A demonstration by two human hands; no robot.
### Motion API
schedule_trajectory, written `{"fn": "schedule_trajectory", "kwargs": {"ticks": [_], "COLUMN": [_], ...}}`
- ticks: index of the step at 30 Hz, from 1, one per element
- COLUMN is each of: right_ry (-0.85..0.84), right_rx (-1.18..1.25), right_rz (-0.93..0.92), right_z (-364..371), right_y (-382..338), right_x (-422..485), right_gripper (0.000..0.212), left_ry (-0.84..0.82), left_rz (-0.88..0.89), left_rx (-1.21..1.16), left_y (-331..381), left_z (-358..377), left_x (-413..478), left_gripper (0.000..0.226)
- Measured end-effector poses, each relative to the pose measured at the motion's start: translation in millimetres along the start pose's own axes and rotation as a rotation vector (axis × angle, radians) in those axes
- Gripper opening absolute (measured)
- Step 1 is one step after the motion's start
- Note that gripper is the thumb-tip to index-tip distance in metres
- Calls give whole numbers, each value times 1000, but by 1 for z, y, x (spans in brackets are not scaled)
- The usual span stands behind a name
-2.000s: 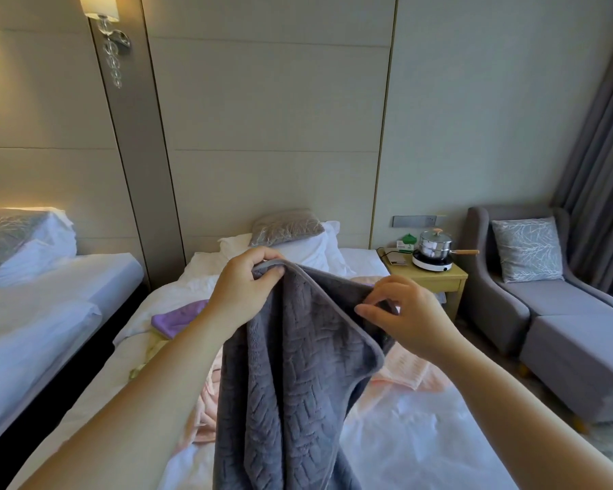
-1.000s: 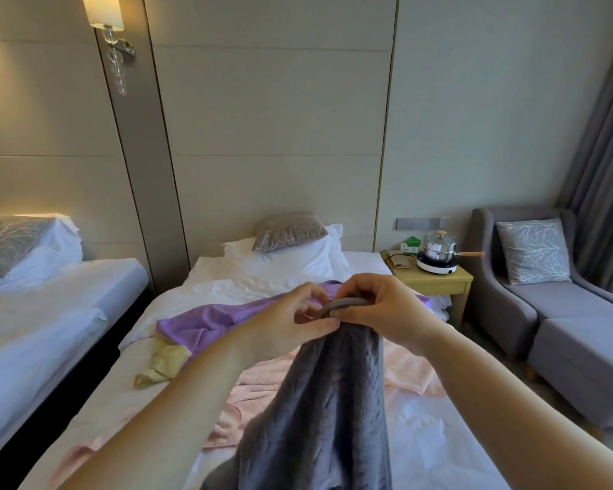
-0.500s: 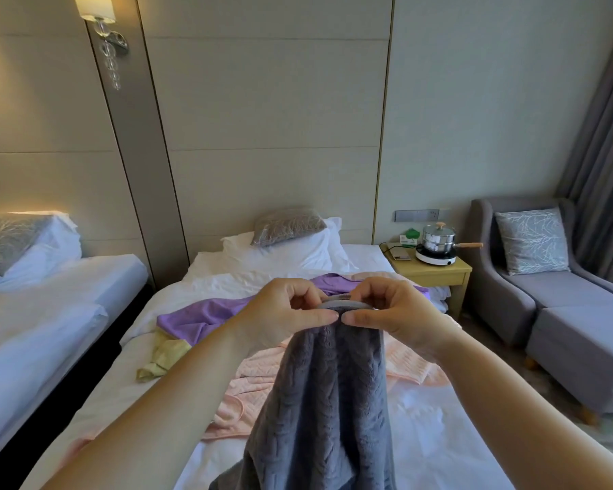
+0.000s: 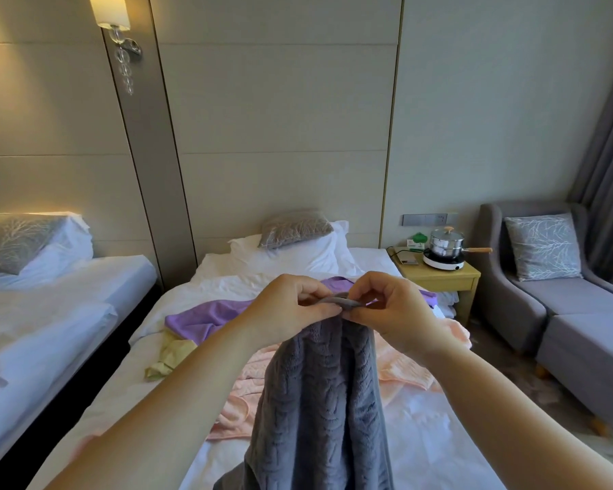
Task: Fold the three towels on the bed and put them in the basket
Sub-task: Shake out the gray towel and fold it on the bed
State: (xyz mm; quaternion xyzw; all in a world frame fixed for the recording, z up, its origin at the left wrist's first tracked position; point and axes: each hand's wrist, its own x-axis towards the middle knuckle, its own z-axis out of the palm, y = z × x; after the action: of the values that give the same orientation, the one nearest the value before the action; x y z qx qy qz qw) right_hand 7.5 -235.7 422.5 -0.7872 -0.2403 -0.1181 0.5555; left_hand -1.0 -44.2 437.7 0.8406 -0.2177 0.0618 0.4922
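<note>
I've got the left grip [image 4: 292, 307] and right grip [image 4: 391, 309] pinched on the grey towel [image 4: 328, 401] at its top edge; the cloth hangs below.

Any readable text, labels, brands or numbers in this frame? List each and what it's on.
No text is legible.
Green-and-white box on the nightstand: print too small to read.
Wall switch panel: markings blurred.
Gray towel: no tag or print shows.
</note>
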Motion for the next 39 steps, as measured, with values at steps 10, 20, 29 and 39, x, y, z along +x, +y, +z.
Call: {"fn": "schedule_trajectory", "kwargs": {"ticks": [10,20,29,39], "right_ry": [-93,70,35,-64], "right_rx": [45,166,196,-82], "right_rz": [73,68,-18,128], "right_z": [18,5,4,18], "right_y": [12,-4,-14,27], "right_x": [-18,-3,4,-22], "right_gripper": [10,14,20,15], "left_ry": [173,321,220,405], "left_rz": [9,-139,-82,-17], "left_rx": [-158,176,160,-98], "left_y": [10,13,19,8], "left_z": [-18,-30,-20,-19], "left_x": [9,7,1,5], "left_gripper": [22,20,17,14]}}
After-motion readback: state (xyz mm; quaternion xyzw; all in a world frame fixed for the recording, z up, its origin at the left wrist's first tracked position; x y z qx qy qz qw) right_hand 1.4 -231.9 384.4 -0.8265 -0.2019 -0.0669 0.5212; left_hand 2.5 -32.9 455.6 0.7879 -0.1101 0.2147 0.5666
